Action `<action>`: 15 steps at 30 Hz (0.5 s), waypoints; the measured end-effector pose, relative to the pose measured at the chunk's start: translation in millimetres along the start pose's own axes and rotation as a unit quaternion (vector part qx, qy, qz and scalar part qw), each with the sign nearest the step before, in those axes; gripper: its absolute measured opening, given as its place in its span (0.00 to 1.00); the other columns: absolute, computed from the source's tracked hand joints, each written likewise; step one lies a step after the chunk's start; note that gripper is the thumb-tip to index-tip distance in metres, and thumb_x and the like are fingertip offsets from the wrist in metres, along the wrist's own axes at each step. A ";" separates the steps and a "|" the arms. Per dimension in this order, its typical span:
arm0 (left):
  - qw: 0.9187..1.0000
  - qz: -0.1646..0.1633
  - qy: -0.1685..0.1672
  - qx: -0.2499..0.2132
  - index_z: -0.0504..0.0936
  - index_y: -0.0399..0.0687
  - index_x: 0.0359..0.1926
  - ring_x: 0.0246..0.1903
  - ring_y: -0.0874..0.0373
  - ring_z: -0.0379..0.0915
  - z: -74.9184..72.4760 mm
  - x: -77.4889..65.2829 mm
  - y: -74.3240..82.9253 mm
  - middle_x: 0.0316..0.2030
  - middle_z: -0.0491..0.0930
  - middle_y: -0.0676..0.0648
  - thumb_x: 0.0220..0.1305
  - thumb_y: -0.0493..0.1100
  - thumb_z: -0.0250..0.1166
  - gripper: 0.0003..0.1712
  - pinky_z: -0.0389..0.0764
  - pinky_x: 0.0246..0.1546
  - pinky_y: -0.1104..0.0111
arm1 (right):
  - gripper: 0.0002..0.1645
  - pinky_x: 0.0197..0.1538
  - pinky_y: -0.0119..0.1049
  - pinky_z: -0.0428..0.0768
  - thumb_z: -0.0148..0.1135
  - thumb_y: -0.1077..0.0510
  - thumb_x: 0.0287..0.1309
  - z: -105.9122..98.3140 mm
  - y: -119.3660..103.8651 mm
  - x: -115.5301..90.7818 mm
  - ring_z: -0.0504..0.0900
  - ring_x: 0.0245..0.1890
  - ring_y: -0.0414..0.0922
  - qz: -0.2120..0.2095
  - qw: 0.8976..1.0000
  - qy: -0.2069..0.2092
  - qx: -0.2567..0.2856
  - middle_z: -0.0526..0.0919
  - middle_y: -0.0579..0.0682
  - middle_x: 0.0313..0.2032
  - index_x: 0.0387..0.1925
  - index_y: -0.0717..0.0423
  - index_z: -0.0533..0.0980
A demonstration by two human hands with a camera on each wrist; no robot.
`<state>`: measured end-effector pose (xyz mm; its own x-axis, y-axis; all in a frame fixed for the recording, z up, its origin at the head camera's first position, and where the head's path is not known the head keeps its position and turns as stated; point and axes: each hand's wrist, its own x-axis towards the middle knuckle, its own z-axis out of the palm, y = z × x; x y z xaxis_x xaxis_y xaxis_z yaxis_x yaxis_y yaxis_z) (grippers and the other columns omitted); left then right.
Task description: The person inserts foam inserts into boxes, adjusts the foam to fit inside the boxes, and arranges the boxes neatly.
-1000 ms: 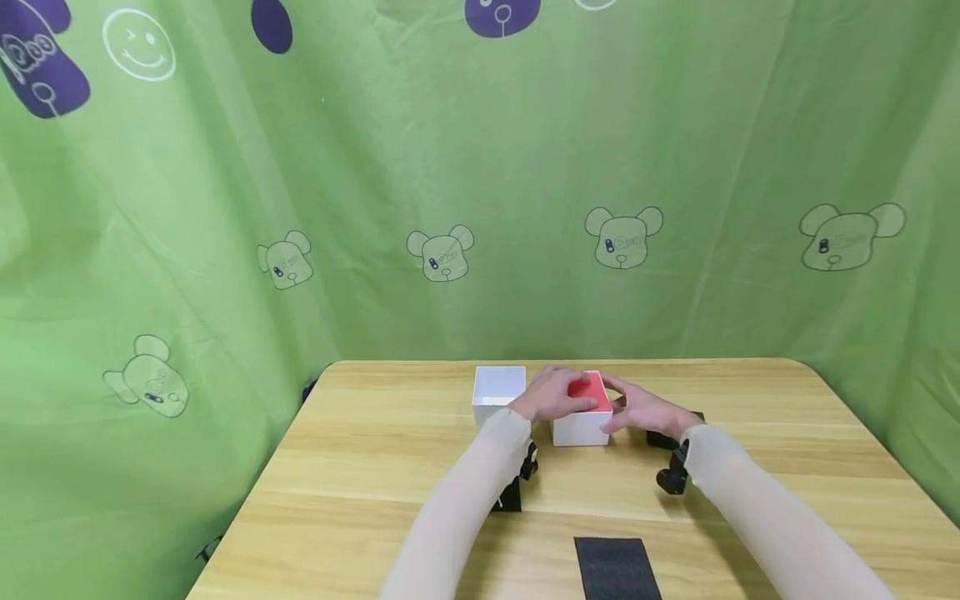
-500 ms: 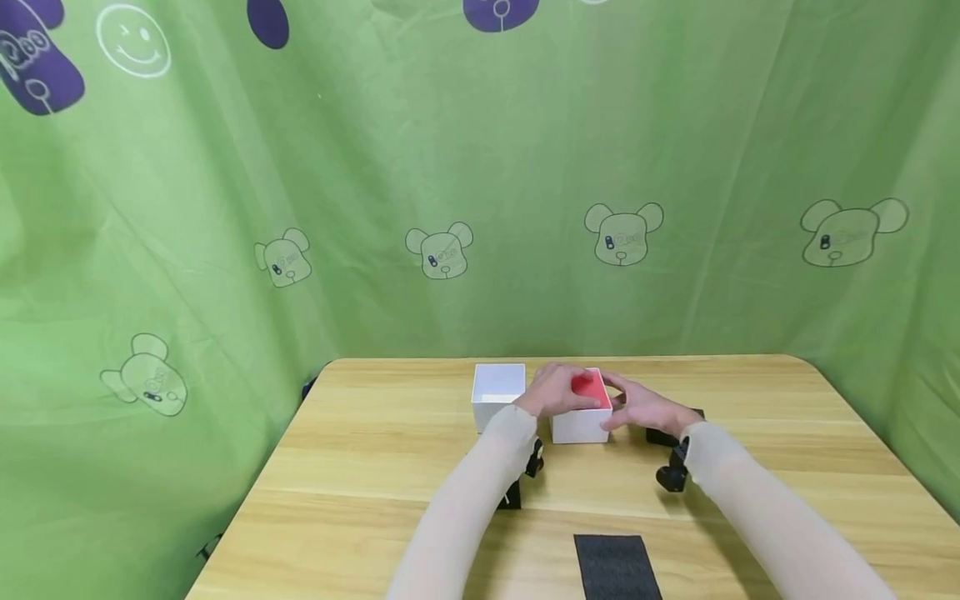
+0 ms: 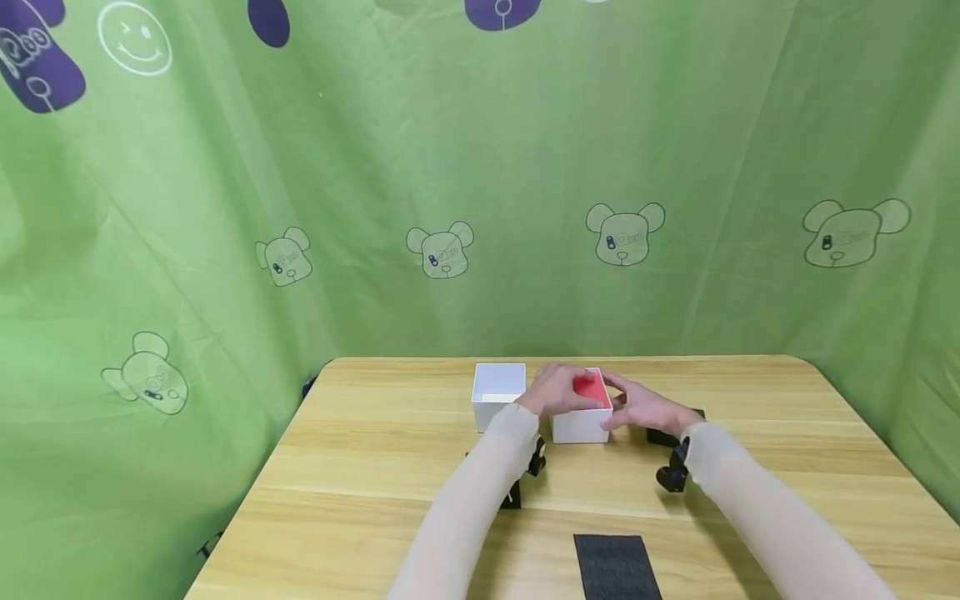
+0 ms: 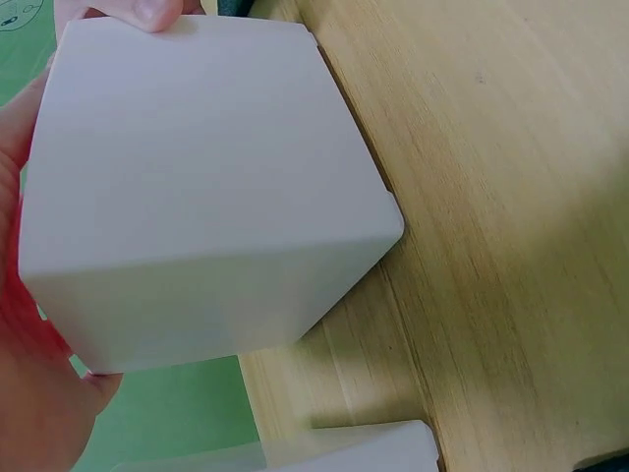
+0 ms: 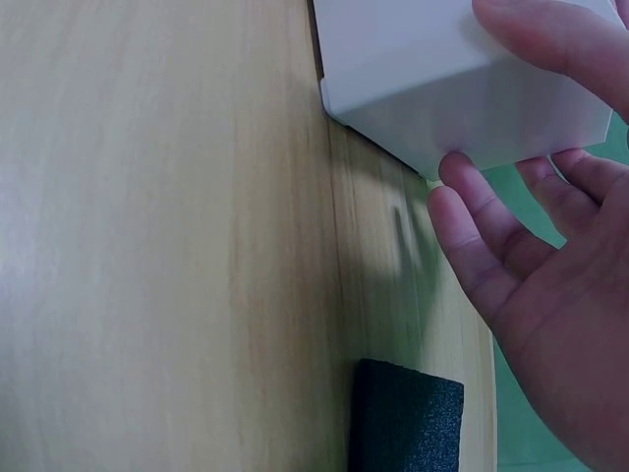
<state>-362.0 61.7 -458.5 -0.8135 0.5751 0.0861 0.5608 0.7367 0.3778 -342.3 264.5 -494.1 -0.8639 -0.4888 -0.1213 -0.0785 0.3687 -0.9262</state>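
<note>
Thumb (image 5: 560, 39) against its near face, my right hand (image 3: 645, 407) grips a white box (image 3: 579, 428) upright on the table (image 3: 360, 467); my left hand (image 3: 553, 389) lies over the open top, across the red interior (image 3: 592, 390) (I can't tell from here whether those fingers pinch anything). Left of it I see another white box (image 3: 500, 377); right, a black block (image 5: 408, 418); nearer, a dark mat (image 3: 615, 567); beyond, green curtain (image 3: 525, 308).

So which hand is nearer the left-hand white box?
Left. The left hand is just right of that white box; the right hand is farther, right of the box showing red.
</note>
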 end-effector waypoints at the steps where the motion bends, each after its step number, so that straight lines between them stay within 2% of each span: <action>1: 1.000 0.000 0.000 0.002 0.77 0.61 0.59 0.44 0.68 0.68 -0.3 0.2 0.3 0.51 0.77 0.61 0.52 0.65 0.67 0.34 0.63 0.54 0.69 | 0.62 0.61 0.59 0.61 0.72 0.61 0.46 0.2 -0.5 0.0 0.73 0.53 0.55 0.000 1.000 0.000 0.001 0.59 0.61 0.67 0.74 0.52 0.42; 7: 1.000 -0.002 -0.002 0.030 0.78 0.61 0.57 0.42 0.68 0.68 -3.5 1.3 3.2 0.48 0.78 0.62 0.52 0.64 0.67 0.32 0.64 0.51 0.70 | 0.62 0.61 0.58 0.61 0.72 0.62 0.46 -0.2 -1.5 1.1 0.73 0.53 0.55 -0.006 1.000 -0.002 -0.001 0.61 0.63 0.65 0.74 0.53 0.42; 15: 0.997 -0.001 -0.011 0.079 0.78 0.63 0.56 0.50 0.65 0.68 -0.9 5.4 2.4 0.51 0.77 0.63 0.53 0.64 0.67 0.30 0.61 0.58 0.64 | 0.61 0.61 0.62 0.58 0.72 0.62 0.46 0.1 -0.6 3.0 0.72 0.55 0.56 -0.008 1.000 -0.003 -0.011 0.62 0.63 0.65 0.74 0.52 0.43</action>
<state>-365.1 66.3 -456.4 -0.8127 0.5791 0.0649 0.5770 0.7843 0.2280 -344.8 262.8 -493.9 -0.8597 -0.4993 -0.1078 -0.1038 0.3773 -0.9202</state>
